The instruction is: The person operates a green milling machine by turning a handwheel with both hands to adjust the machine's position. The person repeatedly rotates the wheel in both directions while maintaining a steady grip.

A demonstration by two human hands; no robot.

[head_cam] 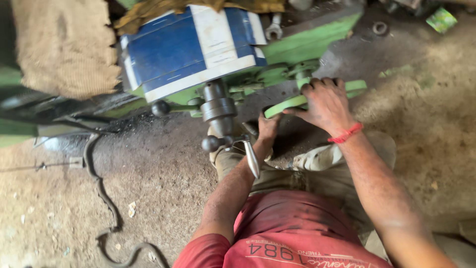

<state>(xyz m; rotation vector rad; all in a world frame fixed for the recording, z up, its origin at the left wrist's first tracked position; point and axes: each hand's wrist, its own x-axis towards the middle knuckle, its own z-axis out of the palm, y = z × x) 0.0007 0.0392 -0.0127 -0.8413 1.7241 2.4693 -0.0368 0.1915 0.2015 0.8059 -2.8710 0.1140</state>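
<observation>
Red shirt nearest; both hands, left hand and right hand, clamp the green handwheel rim above open dirt floor.

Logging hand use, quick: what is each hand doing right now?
Left hand: closed on the near end of the green handwheel, fingers hidden beneath.
Right hand: grip closed over the handwheel's rim, fingers curled on top.

The steel handle and its pointed lever crowd the space just left of the green wheel. Right of the wheel, open dirt floor leaves room. A cable snakes across the floor far left of it.
</observation>
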